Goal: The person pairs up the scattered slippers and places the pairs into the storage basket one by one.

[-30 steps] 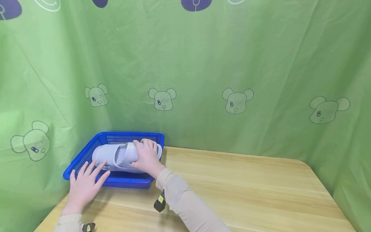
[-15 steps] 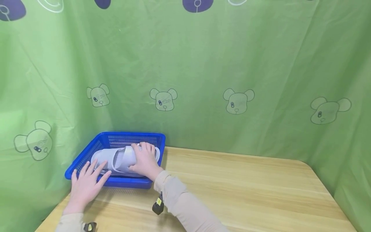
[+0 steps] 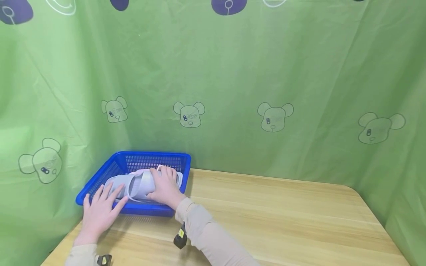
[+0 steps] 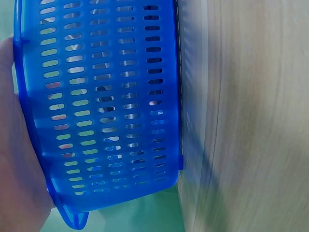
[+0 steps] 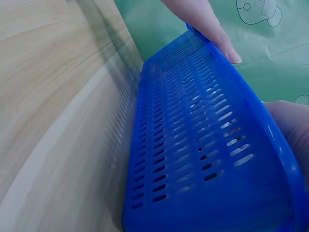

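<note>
A pale grey slipper (image 3: 143, 186) lies sideways inside a blue plastic basket (image 3: 148, 210) in the head view, its cut-out strap facing me. My right hand (image 3: 166, 187) grips its right end, fingers over the top and thumb on the near side. Over the basket's near left rim rests my left hand (image 3: 100, 214), fingers spread and nearly straight, their tips by the slipper's left end. Whether they touch it is hard to tell. Part of a pinkish thing (image 3: 137, 172) shows behind the slipper; its kind is hidden.
The basket stands at the back left of a wooden table (image 3: 283, 218). Bare table top extends to its right. A green curtain (image 3: 233, 140) with bear-head drawings hangs behind and at both sides. Slotted basket walls (image 4: 106, 96) fill much of the left wrist view.
My right hand has lowered the slipper deeper into the basket, slightly toward me. A pinkish thing behind it has come into view. The left hand has stayed nearly still on the rim.
</note>
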`<action>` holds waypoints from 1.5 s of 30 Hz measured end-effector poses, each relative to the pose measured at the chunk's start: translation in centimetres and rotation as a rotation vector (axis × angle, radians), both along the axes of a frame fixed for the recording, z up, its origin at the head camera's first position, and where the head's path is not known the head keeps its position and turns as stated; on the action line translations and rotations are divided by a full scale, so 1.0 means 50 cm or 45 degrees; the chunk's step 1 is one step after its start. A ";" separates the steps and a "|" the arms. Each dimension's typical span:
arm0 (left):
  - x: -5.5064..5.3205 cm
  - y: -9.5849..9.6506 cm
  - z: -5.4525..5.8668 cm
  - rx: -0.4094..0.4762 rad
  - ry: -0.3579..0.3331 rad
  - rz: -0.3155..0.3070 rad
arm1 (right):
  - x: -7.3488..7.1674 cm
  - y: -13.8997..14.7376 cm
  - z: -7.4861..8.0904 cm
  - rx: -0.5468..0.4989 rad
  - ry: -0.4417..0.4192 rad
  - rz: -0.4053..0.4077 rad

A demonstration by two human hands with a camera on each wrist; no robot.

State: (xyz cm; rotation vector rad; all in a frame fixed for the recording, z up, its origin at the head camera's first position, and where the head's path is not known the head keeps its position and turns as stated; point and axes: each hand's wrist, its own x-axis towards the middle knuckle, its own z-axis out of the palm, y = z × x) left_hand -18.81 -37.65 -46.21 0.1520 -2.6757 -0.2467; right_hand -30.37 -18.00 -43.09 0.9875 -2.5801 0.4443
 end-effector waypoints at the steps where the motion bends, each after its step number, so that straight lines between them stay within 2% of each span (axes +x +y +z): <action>1: 0.000 0.000 0.001 -0.001 0.001 0.000 | 0.000 0.000 0.001 0.003 0.000 -0.001; 21: -0.001 0.000 -0.004 -0.004 0.021 -0.003 | 0.000 0.005 0.010 -0.009 -0.103 -0.001; 36: -0.002 0.002 -0.003 -0.005 0.022 0.001 | -0.004 0.010 0.005 0.007 -0.072 0.057; 45: -0.002 0.001 -0.004 -0.005 0.008 0.005 | 0.004 0.022 0.011 0.128 0.038 0.056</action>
